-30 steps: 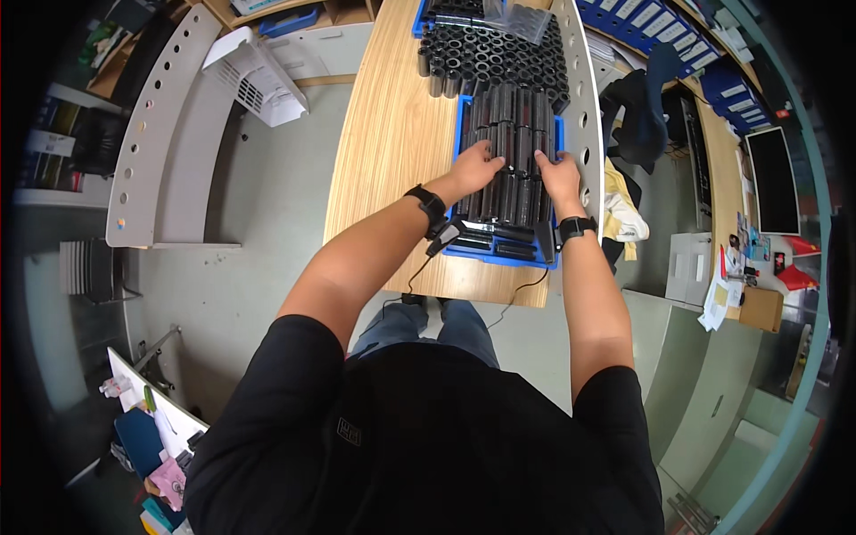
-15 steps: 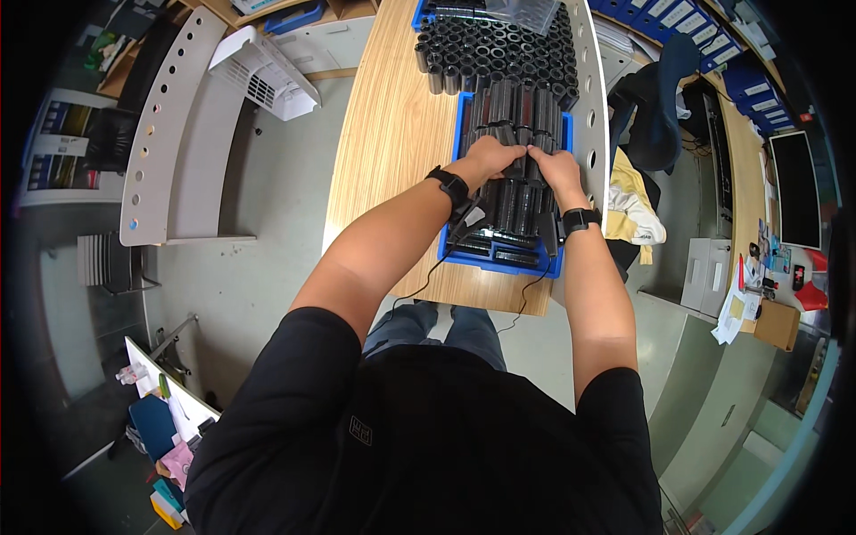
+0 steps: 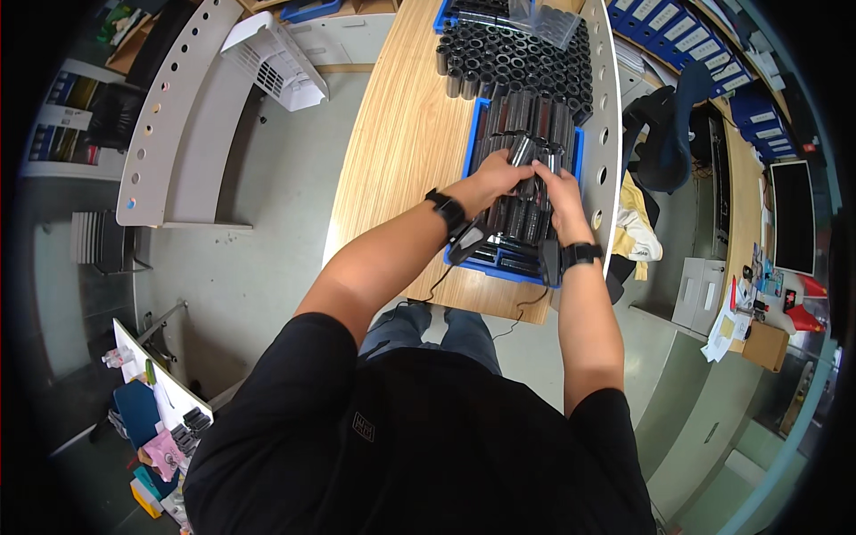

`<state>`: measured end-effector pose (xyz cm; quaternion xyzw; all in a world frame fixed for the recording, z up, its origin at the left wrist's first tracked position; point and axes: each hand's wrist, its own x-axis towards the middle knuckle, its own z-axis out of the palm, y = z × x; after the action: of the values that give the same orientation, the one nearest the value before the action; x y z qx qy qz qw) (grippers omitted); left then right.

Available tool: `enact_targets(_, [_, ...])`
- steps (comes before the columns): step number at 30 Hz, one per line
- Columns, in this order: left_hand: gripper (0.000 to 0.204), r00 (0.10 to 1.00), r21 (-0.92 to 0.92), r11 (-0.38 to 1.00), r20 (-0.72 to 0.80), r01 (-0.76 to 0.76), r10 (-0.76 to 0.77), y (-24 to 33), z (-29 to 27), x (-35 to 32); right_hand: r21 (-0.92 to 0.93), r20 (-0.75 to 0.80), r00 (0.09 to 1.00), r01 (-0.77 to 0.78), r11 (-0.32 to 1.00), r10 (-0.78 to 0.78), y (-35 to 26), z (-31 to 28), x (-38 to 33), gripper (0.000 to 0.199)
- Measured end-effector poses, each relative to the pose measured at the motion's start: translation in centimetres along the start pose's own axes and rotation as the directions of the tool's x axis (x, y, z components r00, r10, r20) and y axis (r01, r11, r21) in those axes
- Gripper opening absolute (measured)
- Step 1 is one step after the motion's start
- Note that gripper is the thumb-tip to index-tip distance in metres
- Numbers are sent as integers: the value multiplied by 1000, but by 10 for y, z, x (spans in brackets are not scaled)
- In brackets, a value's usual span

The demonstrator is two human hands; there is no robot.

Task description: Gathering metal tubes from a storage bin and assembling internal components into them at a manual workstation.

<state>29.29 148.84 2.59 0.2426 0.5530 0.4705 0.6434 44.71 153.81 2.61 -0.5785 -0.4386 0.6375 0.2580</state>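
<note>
Your left hand (image 3: 497, 176) and right hand (image 3: 555, 185) meet over the shallow blue plastic tray (image 3: 471, 147) on the pale wooden bench (image 3: 392, 152). Both are closed on one dark, smooth cylindrical tube (image 3: 522, 152), lifted at one end. The tray appears nearly full of tubes laid in rows. Beyond it, a large cluster of upright black tubes (image 3: 517, 58) remains unprocessed.
</note>
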Motion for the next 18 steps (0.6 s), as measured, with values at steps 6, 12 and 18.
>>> enact_targets(6, [34, 976, -201, 979, 217, 42, 3, -18, -91, -94, 70, 278, 960, -41, 997, 20, 20, 57, -79, 24])
enact_targets(12, [30, 989, 28, 990, 38, 139, -140, -89, -194, -149, 48, 481, 864, -196, 979, 150, 97, 151, -92, 26])
enact_targets(18, [44, 971, -74, 978, -152, -196, 183, -151, -224, -171, -55, 640, 751, -165, 985, 162, 161, 198, -71, 33])
